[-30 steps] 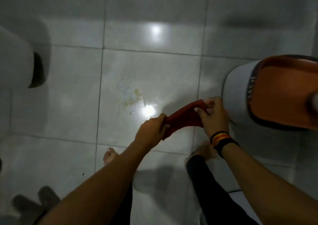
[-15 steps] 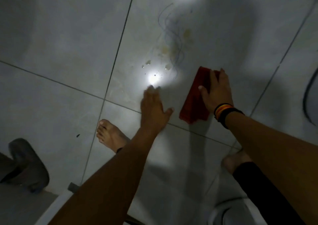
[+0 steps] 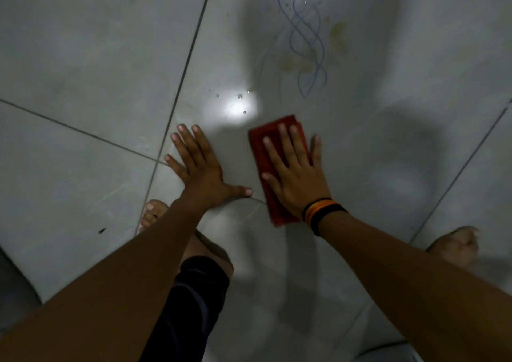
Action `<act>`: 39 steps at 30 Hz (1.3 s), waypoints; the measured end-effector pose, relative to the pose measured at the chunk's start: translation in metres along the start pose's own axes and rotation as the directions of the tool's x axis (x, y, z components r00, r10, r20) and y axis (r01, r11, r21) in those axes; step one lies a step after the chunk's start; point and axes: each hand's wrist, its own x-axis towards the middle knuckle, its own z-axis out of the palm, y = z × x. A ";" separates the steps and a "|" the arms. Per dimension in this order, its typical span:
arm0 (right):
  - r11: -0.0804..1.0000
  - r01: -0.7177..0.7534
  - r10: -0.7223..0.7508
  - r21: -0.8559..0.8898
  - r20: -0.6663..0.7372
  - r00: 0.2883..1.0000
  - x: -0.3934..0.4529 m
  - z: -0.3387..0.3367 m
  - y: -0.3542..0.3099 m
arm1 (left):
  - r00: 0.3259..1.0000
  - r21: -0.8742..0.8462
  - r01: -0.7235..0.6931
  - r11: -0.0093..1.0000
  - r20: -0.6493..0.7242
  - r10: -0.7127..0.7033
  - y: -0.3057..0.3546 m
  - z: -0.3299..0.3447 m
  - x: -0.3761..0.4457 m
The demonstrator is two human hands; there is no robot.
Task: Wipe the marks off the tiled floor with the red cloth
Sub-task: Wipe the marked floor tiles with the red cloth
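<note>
A folded red cloth (image 3: 266,145) lies flat on the pale tiled floor (image 3: 83,57). My right hand (image 3: 293,173) presses down on the cloth with fingers spread; a striped band circles that wrist. My left hand (image 3: 202,167) rests flat and open on the bare tile, a hand's width left of the cloth. Blue wavy pen lines (image 3: 304,37) and yellowish stains (image 3: 336,37) mark the tile above the cloth, apart from it. Small water drops (image 3: 239,95) sit near a bright light reflection.
Dark grout lines (image 3: 191,57) cross the floor left of the marks. My bare left foot (image 3: 152,212) and bare right foot (image 3: 454,248) stand on the tiles below the hands. A small dark speck (image 3: 101,231) lies at the lower left.
The camera has dropped closer to the floor. The cloth, held stretched between both hands a second ago, now lies flat under my right hand. My left hand has let go and rests on the tile.
</note>
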 end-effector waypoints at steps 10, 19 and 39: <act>0.625 -0.743 0.758 0.238 0.044 0.651 0.060 -0.061 0.070 | 0.994 -0.032 0.073 0.997 0.089 -0.070 0.005 -0.009 0.004; 0.977 0.215 -0.214 -0.004 0.089 0.973 0.058 -0.035 -0.001 | 0.993 -0.026 0.095 0.995 0.069 -0.093 0.017 -0.019 -0.006; 0.987 -0.163 0.161 0.012 0.090 0.983 0.069 -0.072 0.103 | 0.981 -0.178 0.131 0.975 -0.122 -0.154 0.073 -0.072 0.046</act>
